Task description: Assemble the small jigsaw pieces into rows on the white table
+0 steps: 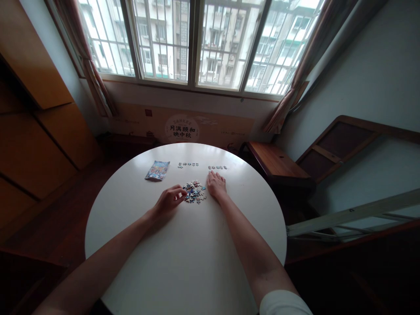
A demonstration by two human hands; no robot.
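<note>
A loose pile of small jigsaw puzzle pieces (194,191) lies in the middle of the white round table (183,262). My left hand (169,197) is at the pile's left edge, thumb and fingers bent toward each other in a pinch; anything between the tips is too small to name. To the right of the pile, my right hand (216,183) rests low over the table with fingers curled down, just below a short row of pieces (218,168). Its fingertips hide whatever may be under them. Another row of pieces (188,164) lies farther left.
A colourful picture packet (158,170) lies on the table, left of the pile. Beyond the far edge is a barred window (164,43). A wooden side table (278,159) stands at the right, and orange-brown cabinets (62,135) line the left.
</note>
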